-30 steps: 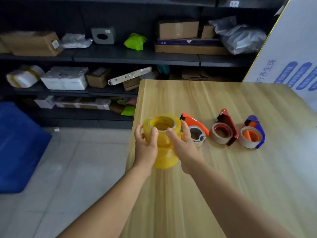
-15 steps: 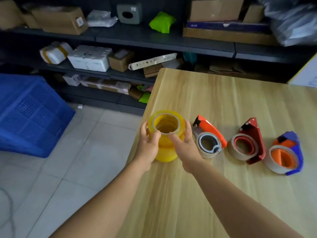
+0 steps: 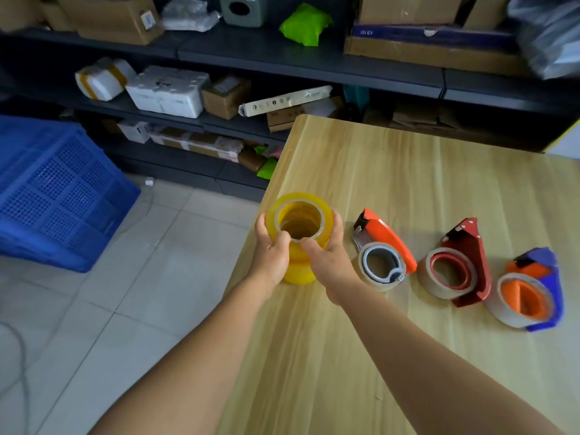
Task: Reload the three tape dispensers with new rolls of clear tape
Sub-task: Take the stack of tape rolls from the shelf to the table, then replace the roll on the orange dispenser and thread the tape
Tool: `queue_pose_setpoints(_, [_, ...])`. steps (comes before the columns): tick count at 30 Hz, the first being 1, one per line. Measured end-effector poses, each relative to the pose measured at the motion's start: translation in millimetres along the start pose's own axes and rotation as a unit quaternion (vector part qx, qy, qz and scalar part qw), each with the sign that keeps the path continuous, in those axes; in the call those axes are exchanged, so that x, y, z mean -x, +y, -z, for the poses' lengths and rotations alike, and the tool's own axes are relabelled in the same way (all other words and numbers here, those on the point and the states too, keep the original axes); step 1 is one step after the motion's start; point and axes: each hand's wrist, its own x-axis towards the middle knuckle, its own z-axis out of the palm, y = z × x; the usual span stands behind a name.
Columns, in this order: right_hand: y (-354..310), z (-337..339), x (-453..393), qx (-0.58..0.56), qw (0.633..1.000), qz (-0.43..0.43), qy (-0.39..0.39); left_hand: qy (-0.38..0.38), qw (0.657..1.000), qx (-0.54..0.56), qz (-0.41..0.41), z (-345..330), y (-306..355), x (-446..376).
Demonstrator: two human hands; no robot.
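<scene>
A stack of yellowish clear tape rolls (image 3: 298, 271) stands on the left edge of the wooden table (image 3: 408, 171). My left hand (image 3: 271, 252) and my right hand (image 3: 329, 255) both grip the top roll (image 3: 317, 205) from either side. To the right lie three tape dispensers in a row: an orange one (image 3: 389, 238), a dark red one (image 3: 470, 246) and a blue and orange one (image 3: 546, 265). Each carries a nearly spent cardboard core.
A blue plastic crate (image 3: 56, 196) sits on the tiled floor at the left. Dark shelves (image 3: 282, 58) with cardboard boxes and packages run along the back. The table's left edge lies just under the tape stack.
The view has tilted down and left, so the crate shows now. My hands have stayed closed around the top roll of the stack; the dispensers have not moved.
</scene>
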Motion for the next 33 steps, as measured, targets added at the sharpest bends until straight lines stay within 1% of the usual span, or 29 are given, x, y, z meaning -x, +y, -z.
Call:
queue_pose_setpoints(4, [-2, -2, 3, 0.036, 0.999, 0.013, 0.01, 0.039, 0.999, -0.014, -0.009, -9, -4, 4])
queue_pose_setpoints(7, [-3, 3, 10, 0.1, 0.994, 0.036, 0.008, 0.046, 0.998, -0.041, -0.005, -13, -7, 12])
queue_pose_setpoints(11, [5, 17, 23, 0.152, 0.986, 0.065, 0.006, 0.064, 0.995, -0.054, -0.046, -24, -16, 38])
queue_pose_setpoints(13, [15, 26, 28, 0.194, 0.978, 0.073, 0.024, 0.072, 0.995, -0.07, -0.023, -37, -23, 59])
queue_pose_setpoints(15, [26, 38, 31, 0.267, 0.959, 0.075, 0.055, 0.073, 0.992, -0.097, -0.021, -49, -34, 78])
queue_pose_setpoints(16, [32, 45, 31, 0.313, 0.944, 0.075, 0.075, 0.058, 0.991, -0.119, -0.032, -54, -42, 85])
queue_pose_setpoints(18, [42, 61, 32, 0.416, 0.902, 0.06, 0.102, 0.004, 0.984, -0.166, -0.057, -62, -51, 91])
queue_pose_setpoints(19, [46, 67, 33, 0.464, 0.88, 0.039, 0.098, -0.025, 0.981, -0.179, -0.067, -65, -53, 91])
queue_pose_setpoints(21, [51, 78, 36, 0.538, 0.841, -0.005, 0.055, -0.069, 0.975, -0.199, -0.075, -69, -51, 91])
queue_pose_setpoints(23, [54, 82, 41, 0.582, 0.813, -0.015, 0.024, -0.098, 0.967, -0.223, -0.073, -72, -48, 89])
queue_pose_setpoints(27, [53, 77, 64, 0.614, 0.789, 0.017, 0.031, -0.132, 0.966, -0.211, -0.063, -73, -52, 82])
queue_pose_setpoints(30, [57, 70, 94, 0.614, 0.788, 0.034, 0.009, -0.141, 0.968, -0.203, -0.045, -73, -56, 83])
queue_pose_setpoints(33, [66, 60, 123, 0.612, 0.789, 0.045, -0.011, -0.148, 0.96, -0.23, -0.053, -74, -62, 89])
